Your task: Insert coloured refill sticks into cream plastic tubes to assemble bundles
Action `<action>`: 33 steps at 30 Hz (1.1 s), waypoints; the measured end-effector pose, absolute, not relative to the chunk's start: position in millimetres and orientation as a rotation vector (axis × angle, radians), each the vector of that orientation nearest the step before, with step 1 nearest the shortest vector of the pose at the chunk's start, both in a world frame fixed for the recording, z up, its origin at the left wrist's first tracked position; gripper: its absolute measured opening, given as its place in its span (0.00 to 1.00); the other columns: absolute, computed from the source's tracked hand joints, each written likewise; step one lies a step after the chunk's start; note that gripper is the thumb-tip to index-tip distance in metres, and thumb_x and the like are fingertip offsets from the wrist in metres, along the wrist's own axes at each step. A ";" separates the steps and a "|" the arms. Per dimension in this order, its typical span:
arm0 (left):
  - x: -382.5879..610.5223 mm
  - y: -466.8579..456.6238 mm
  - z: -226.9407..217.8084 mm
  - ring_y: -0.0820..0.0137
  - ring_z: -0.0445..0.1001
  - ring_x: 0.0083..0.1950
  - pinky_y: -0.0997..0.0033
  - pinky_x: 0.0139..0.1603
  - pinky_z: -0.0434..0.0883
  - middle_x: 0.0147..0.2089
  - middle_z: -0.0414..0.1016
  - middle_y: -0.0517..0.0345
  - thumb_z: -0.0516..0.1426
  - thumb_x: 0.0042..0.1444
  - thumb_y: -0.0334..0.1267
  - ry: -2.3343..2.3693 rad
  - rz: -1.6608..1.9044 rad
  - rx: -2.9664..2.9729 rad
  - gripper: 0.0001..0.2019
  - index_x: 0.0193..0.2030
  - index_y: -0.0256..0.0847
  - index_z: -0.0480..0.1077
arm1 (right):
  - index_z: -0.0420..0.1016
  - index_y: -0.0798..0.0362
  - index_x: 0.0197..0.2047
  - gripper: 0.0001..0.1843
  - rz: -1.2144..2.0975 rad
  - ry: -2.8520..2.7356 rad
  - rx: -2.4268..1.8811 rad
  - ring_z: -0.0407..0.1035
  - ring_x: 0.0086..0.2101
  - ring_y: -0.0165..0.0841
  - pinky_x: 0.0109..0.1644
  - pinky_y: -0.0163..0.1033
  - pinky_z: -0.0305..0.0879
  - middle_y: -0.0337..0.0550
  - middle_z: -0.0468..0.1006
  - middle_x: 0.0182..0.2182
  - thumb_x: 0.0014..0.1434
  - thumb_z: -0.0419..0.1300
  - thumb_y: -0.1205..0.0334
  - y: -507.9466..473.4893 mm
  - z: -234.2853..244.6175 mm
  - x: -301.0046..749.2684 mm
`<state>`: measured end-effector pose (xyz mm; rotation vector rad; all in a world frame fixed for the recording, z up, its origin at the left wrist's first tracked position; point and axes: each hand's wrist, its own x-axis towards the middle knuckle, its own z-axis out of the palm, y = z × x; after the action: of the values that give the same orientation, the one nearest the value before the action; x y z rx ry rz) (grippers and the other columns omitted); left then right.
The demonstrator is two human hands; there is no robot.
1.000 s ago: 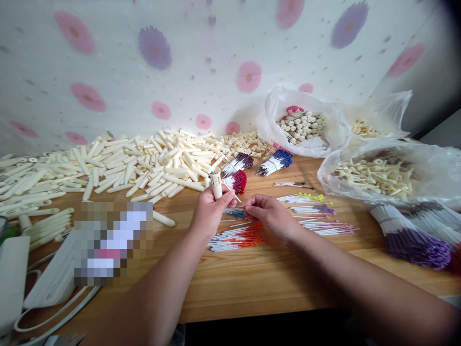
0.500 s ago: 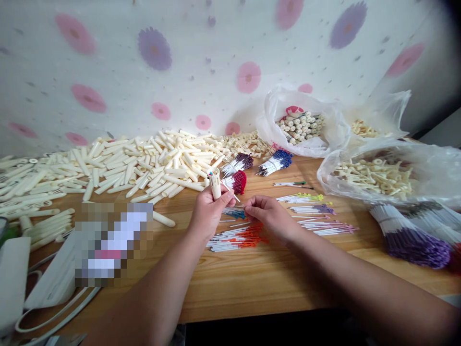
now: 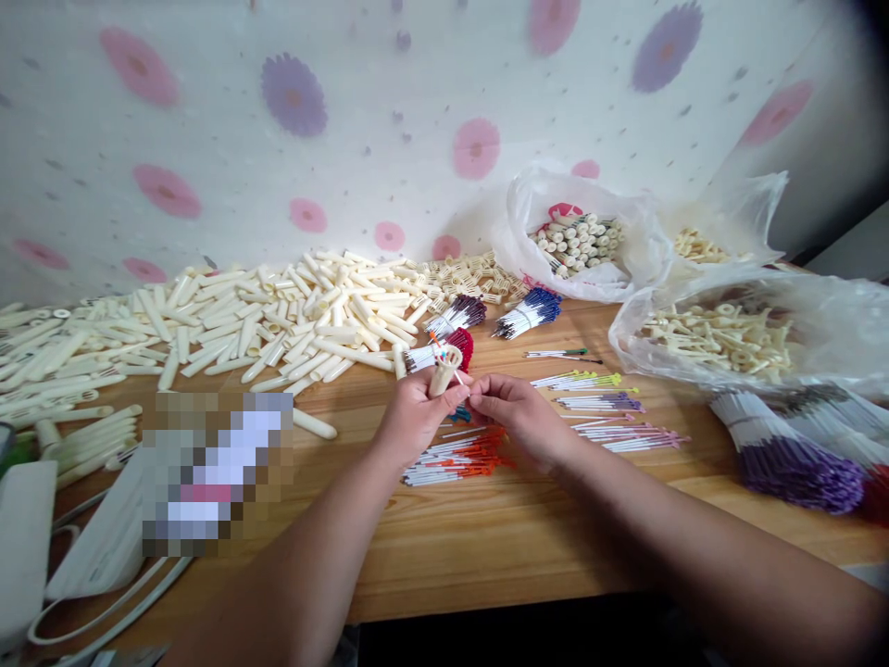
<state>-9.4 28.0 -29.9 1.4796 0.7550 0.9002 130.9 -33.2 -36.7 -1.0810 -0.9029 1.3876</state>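
Shifted rightward since the earlier frame, the cream slotted pen barrel (image 3: 445,378) sits above the worktop (image 3: 500,547), wrapped by the curled left hand (image 3: 406,419); the right hand (image 3: 515,409) pinches a slim white refill (image 3: 459,378) beside it. Steadying the barrel should help avoid bending.

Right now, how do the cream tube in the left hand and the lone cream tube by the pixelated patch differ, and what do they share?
The held tube stands roughly upright in the left hand, while the lone tube lies on the table. Coloured tips show at the held tube's mouth; none at the lone tube. The held tube has slots near its top; the lone tube's visible part looks smooth. Both are cream-coloured.
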 end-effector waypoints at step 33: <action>-10.6 22.2 -25.8 0.70 0.71 0.31 0.71 0.33 0.67 0.28 0.74 0.56 0.61 0.51 0.41 0.775 0.963 1.801 0.08 0.30 0.37 0.75 | 0.70 0.49 0.37 0.04 0.266 -1.579 -1.038 0.70 0.32 0.32 0.35 0.40 0.66 0.41 0.74 0.31 0.60 0.56 0.67 -61.5 12.6 174.0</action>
<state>-10.6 22.2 -25.8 1.8011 0.7747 0.9625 174.0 -61.5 12.6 -1.0380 -1.5794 0.2663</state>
